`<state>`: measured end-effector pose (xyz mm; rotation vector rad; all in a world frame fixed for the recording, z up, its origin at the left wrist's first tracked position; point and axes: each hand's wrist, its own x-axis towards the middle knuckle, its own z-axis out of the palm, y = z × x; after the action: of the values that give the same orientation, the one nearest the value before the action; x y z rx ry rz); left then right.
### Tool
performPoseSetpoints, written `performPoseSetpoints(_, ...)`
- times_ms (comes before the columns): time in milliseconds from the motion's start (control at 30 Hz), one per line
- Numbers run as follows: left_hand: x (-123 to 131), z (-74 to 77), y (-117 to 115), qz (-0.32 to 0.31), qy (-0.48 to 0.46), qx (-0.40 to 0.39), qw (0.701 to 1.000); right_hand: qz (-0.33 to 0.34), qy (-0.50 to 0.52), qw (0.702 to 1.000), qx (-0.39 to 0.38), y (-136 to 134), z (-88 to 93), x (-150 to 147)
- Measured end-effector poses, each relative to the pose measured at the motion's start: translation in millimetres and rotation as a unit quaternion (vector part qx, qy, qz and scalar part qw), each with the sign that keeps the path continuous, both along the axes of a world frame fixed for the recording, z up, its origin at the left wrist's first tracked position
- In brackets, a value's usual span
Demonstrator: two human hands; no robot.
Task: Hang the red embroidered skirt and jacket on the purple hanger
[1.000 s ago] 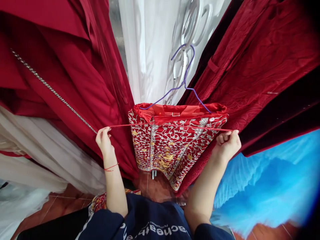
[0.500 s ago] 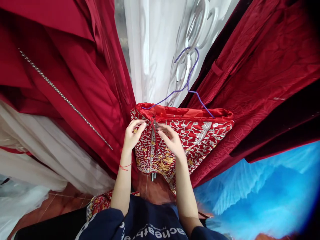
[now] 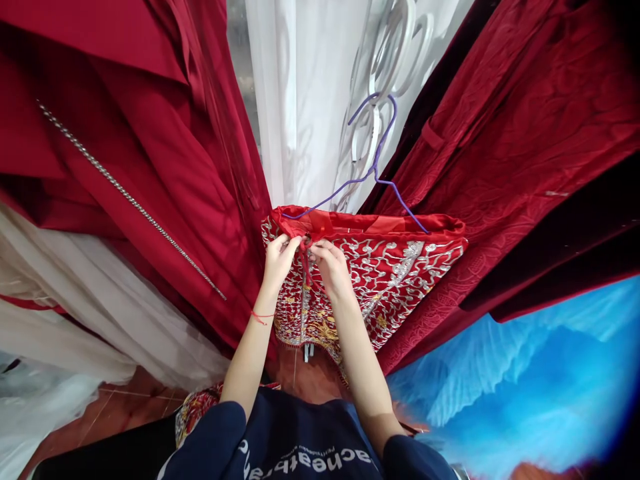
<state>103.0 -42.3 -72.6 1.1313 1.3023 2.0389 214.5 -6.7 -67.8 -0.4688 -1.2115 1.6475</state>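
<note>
A red embroidered skirt (image 3: 400, 267) with silver and gold patterns hangs from a purple wire hanger (image 3: 376, 170) in front of me. At its waistband, left of the middle, a thin red drawstring (image 3: 306, 257) dangles down the front. My left hand (image 3: 283, 257) pinches the drawstring at its knot from the left, thumb and fingers together. From the right, my right hand (image 3: 329, 261) also has its fingertips closed on the drawstring. The two hands are close together, with the knot between them. Exactly how the cord runs under the fingers is hidden.
Long red gowns hang at the left (image 3: 165, 153) and right (image 3: 525, 133), one with a beaded trim. White ring hooks (image 3: 397, 50) carry the hanger. A blue gown (image 3: 530, 373) is at the lower right, pale tulle (image 3: 125, 300) at the lower left.
My hands have come closer together at the waistband, the left moving right and slightly up. Their fingers have closed on the drawstring. Skirt and hanger stay nearly still.
</note>
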Motion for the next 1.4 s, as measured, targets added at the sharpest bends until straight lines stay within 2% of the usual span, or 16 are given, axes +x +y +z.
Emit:
performPoseSetpoints(133, -2.9, -5.3, -3.6, -0.024, 0.008, -0.022, 0.999, 0.01, -0.012, 1.0, 0.004, -3.3, -2.8, 4.0)
performPoseSetpoints(333, -19.4, -12.1, -21.9, 0.026, 0.018, -0.039, 0.999, 0.002, -0.027, 0.999, 0.025, 3.8, -9.1, 34.2)
performPoseSetpoints(400, -23.9, -10.9, -28.5, -0.017, -0.003, -0.059, 0.998, 0.02, -0.024, 0.999, 0.014, 6.2, -6.7, 53.3)
performPoseSetpoints(533, -30.7, -7.0, -40.2, -0.16, -0.046, -0.098, 0.981, 0.021, -0.076, 0.996, 0.035, 4.8, 0.0, 91.6)
performPoseSetpoints(633, -41.1, -11.4, -50.0, -0.186, -0.056, -0.106, 0.975, -0.014, -0.138, 0.988, 0.069, 4.8, -2.9, 115.5)
performPoseSetpoints(733, -59.4, -26.4, -60.9, -0.153, -0.025, -0.129, 0.98, -0.105, -0.2, 0.969, 0.096, 13.2, -16.1, 136.2)
performPoseSetpoints(800, -72.7, -39.6, -68.0, -0.122, 0.007, -0.16, 0.979, -0.226, -0.237, 0.939, 0.109, 21.7, -26.8, 146.8)
performPoseSetpoints(900, -83.5, -52.3, -76.2, -0.02, 0.071, -0.19, 0.979, -0.426, -0.285, 0.845, 0.155, 28.6, -36.1, 149.4)
performPoseSetpoints(967, -79.2, -48.2, -78.6, 0.092, 0.134, -0.158, 0.974, -0.512, -0.288, 0.782, 0.207, 22.8, -35.2, 137.8)
performPoseSetpoints(1000, -73.5, -41.2, -78.4, 0.141, 0.168, -0.124, 0.968, -0.53, -0.276, 0.768, 0.232, 16.0, -33.1, 127.7)
performPoseSetpoints(1067, -57.3, -18.8, -74.6, 0.192, 0.236, -0.033, 0.952, -0.504, -0.241, 0.784, 0.27, -4.1, -27.8, 101.0)
performPoseSetpoints(1133, -40.2, 9.1, -65.9, 0.158, 0.313, 0.04, 0.936, -0.381, -0.229, 0.843, 0.302, -28.1, -23.9, 69.8)
performPoseSetpoints(1200, -27.6, 34.1, -53.1, 0.116, 0.416, 0.055, 0.9, -0.223, -0.239, 0.894, 0.306, -48.0, -23.1, 39.8)
performPoseSetpoints(1267, -21.6, 49.6, -38.5, 0.086, 0.504, 0.022, 0.859, -0.124, -0.245, 0.916, 0.293, -58.0, -24.9, 15.4)
performPoseSetpoints(1333, -20.5, 54.4, -25.4, 0.073, 0.559, -0.019, 0.825, -0.104, -0.245, 0.921, 0.285, -57.1, -27.5, -1.3)
performPoseSetpoints(1400, -21.5, 51.8, -16.6, 0.08, 0.585, -0.039, 0.806, -0.139, -0.243, 0.917, 0.284, -49.2, -29.4, -10.4)
